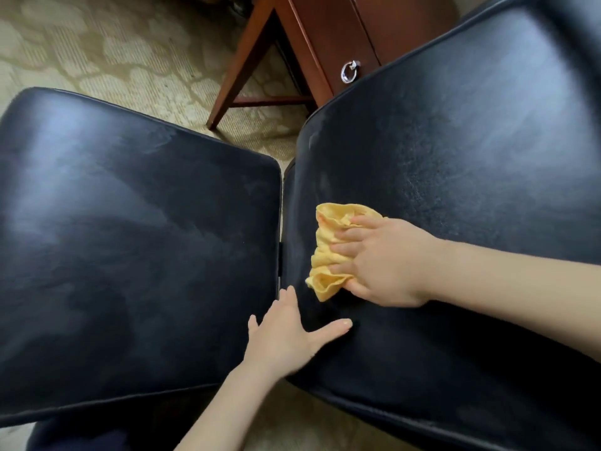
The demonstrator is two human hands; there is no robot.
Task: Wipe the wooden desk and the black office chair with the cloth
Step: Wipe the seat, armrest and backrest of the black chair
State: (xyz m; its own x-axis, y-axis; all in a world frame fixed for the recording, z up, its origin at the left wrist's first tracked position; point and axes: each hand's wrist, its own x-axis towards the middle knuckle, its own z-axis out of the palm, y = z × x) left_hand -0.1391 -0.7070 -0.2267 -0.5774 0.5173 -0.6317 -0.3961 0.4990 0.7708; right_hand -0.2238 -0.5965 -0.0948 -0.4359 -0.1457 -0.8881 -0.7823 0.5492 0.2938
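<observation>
Your right hand (383, 262) presses the bunched yellow cloth (328, 252) onto the black chair backrest (455, 141); your left hand (286, 336) lies spread just beside it.

No text, label, brand, number or sign can be read anywhere in the view.
</observation>
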